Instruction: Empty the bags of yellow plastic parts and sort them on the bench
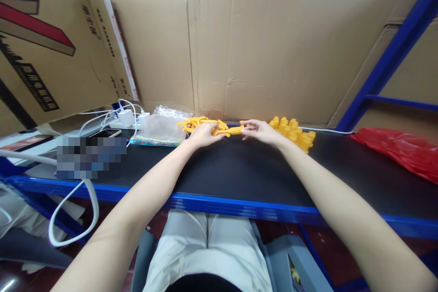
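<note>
Yellow pc [235,131] gripped btwn L hand [204,134] & R hand [262,132]; clear plastic bag [164,124] nearby, contents unclear.

The front tabletop [239,173] lies free; yellow pieces [292,133] and cardboard wall [273,50] obstruct behind.

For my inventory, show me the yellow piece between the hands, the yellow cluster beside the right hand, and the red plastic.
Yellow piece [234,131], head view: middle of its length.
Yellow cluster [293,132], head view: its centre.
Red plastic [398,149], head view: its visible middle.
</note>
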`<state>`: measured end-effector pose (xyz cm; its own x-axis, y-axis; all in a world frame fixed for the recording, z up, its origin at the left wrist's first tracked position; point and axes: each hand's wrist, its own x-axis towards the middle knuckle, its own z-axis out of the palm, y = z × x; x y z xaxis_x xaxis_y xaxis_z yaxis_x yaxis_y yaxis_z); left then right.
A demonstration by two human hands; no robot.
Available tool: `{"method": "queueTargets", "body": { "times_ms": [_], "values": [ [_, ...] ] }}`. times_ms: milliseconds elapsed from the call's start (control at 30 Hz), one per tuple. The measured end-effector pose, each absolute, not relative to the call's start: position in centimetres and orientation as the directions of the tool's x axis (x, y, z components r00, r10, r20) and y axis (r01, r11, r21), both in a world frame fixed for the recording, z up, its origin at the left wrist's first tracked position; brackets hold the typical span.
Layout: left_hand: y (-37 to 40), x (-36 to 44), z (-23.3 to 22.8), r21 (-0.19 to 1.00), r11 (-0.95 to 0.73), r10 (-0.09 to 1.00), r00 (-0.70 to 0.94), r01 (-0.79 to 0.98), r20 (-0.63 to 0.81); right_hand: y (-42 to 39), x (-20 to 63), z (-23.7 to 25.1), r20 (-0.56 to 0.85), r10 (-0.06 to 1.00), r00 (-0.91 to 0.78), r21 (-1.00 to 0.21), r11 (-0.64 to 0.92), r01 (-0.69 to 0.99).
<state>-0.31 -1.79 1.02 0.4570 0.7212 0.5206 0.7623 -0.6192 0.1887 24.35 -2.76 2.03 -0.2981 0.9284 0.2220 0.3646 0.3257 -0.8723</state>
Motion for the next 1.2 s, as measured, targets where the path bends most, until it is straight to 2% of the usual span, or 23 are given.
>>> {"method": "queueTargets", "body": {
  "times_ms": [600,867,1200],
  "values": [
    [-1.74,-0.27,1.02,0.206,-0.617,0.721,0.441,0.76,0.533,-2.42,24.29,1.58,0.218,0.935,-0.281,-0.888,0.309,0.34],
    [-1.61,-0.31,1.03,0.193,-0.596,0.742,0.442,0.779,0.504,-3.06,24.51,2.13,0.149,0.928,-0.343,-0.882,0.281,0.377],
    [-1.64,-0.28,1.04,0.209,-0.597,0.746,0.44,0.775,0.5,-3.11,24.48,2.11,0.179,0.917,-0.356,-0.888,0.306,0.342]
  ]
}}
